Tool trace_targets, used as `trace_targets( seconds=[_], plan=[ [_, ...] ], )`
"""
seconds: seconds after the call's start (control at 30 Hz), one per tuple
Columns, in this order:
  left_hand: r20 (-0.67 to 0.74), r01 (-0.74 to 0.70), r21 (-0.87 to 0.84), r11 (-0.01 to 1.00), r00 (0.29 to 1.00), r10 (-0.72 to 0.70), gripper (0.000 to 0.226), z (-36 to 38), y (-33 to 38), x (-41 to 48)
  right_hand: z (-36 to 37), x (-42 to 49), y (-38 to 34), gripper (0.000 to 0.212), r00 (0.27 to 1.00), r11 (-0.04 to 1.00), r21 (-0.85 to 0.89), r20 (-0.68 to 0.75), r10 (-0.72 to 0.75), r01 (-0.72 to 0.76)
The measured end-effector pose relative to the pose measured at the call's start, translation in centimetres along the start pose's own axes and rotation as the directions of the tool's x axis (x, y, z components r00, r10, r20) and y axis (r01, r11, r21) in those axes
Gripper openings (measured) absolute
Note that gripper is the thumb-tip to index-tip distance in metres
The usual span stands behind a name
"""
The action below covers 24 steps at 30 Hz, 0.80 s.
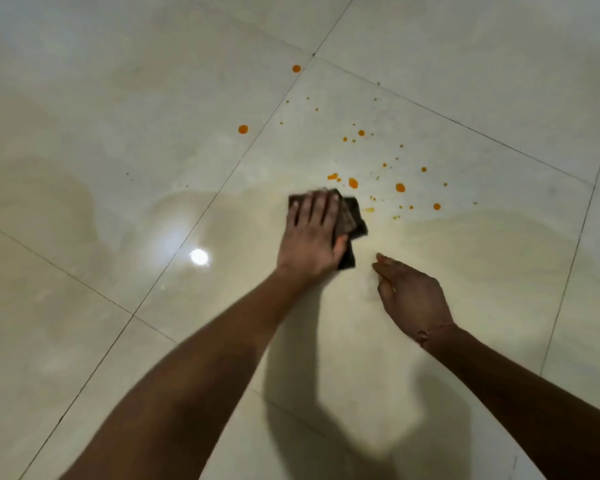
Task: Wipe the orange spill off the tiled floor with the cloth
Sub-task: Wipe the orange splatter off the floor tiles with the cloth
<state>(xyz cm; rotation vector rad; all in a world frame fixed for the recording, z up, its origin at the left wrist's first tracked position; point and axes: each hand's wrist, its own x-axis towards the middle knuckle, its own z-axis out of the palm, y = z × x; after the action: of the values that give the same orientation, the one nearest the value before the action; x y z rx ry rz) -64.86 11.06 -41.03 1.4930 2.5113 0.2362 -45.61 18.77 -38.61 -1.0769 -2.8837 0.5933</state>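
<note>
Orange drops of the spill [353, 182] lie scattered over a pale glossy floor tile [465, 258], from the middle of the view up toward the far grout lines. My left hand [312, 237] lies flat, fingers spread, pressing a dark folded cloth [355, 216] onto the floor just below the nearest drops. The cloth sticks out to the right of the fingers. My right hand [413, 296] hovers to the right and nearer to me, fingers together and extended, holding nothing. A faint yellowish smear shows on the tile around the cloth.
Dark grout lines [194, 216] cross the floor diagonally. A bright lamp reflection [199, 256] shines left of my left hand. Shadows of both arms fall on the tile near the bottom. Lone orange drops [243, 129] lie on the neighbouring tile to the left.
</note>
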Motion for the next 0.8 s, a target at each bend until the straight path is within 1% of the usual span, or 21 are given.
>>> trace_targets(
  seconds=[0.07,0.1,0.17,0.23,0.33,0.37,0.43,0.5,0.53,0.6,0.63,0.7,0.8],
  plan=[
    [0.053,-0.157,0.022,0.987,0.986,0.156,0.073,0.7,-0.2,-3.6,-0.5,0.2,0.4,0.033,0.998,0.999,0.021,0.064,0.028,-0.03],
    [0.067,-0.203,0.037,0.978,0.977,0.201,0.074,0.5,-1.0,-4.5,-0.8,0.4,0.5,0.033,0.994,0.998,0.033,0.099,0.04,-0.043],
    [0.055,-0.235,0.06,0.97,0.971,0.232,0.076,0.4,-2.2,-4.6,-1.3,0.7,0.5,0.033,0.984,0.996,0.063,0.173,0.047,-0.059],
    [0.088,-0.211,0.059,0.976,0.975,0.206,0.077,0.2,-2.5,-4.4,-1.9,0.7,-0.4,0.035,0.976,0.993,0.09,0.213,0.055,-0.076],
    [0.136,-0.225,0.036,0.974,0.966,0.218,0.077,-0.2,-2.1,-4.0,-3.1,1.5,-1.2,0.038,0.988,0.987,0.144,0.151,0.044,-0.066],
    [0.146,-0.239,0.001,0.971,0.961,0.236,0.078,-0.4,-1.8,-3.4,-3.6,2.0,-1.5,0.037,0.993,0.988,0.148,0.119,0.025,-0.042],
    [0.144,-0.254,-0.101,0.962,0.953,0.267,0.079,-1.3,-1.7,-1.6,-3.5,3.6,-2.4,0.038,0.997,0.99,0.131,0.041,-0.059,0.054],
    [0.087,-0.203,-0.234,0.951,0.97,0.229,0.076,-2.5,-2.7,-0.5,-2.2,5.6,-4.0,0.045,0.987,0.982,0.117,0.048,-0.153,0.147],
    [0.029,-0.153,-0.25,0.956,0.986,0.165,0.073,-2.7,-4.1,-0.4,-0.9,6.8,-4.9,0.049,0.978,0.977,0.105,0.066,-0.196,0.188],
    [-0.051,0.004,-0.183,0.983,0.999,-0.014,0.068,-3.4,-7.4,-1.7,1.6,8.4,-7.2,0.055,0.957,0.963,0.039,0.103,-0.271,0.268],
    [-0.043,0.057,-0.143,0.988,0.997,-0.064,0.068,-3.6,-8.8,-2.4,2.5,8.7,-8.2,0.057,0.951,0.957,0.003,0.112,-0.287,0.289],
    [0.011,0.103,-0.071,0.992,0.995,-0.102,0.068,-3.0,-10.2,-2.8,3.3,8.7,-8.1,0.061,0.948,0.948,-0.074,0.111,-0.299,0.308],
    [0.027,0.121,0.01,0.993,0.992,-0.121,0.069,-1.7,-10.0,-2.2,2.9,6.8,-3.0,0.07,0.975,0.969,-0.119,0.068,-0.21,0.217]
  ],
)
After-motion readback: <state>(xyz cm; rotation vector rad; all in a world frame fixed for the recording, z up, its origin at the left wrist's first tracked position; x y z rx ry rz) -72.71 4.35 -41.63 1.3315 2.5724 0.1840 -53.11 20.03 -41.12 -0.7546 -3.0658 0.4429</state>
